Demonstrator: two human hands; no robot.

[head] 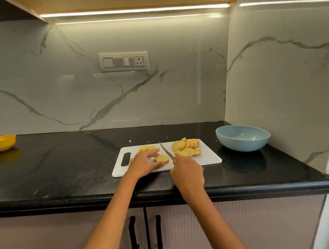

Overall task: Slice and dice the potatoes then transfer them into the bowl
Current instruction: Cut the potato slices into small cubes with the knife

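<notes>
On the cutting board (210, 158), left hand (143, 162) is pinching a potato stack (162, 158) lying flat. Right hand (187, 173) is gripping the knife (166, 151), blade just right of the stack, pointing far-left.

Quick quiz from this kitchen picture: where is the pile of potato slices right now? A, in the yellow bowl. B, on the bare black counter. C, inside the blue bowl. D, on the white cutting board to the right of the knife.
D: the potato slices lie heaped on the white cutting board, right of the knife, while the blue bowl holds nothing.
</notes>
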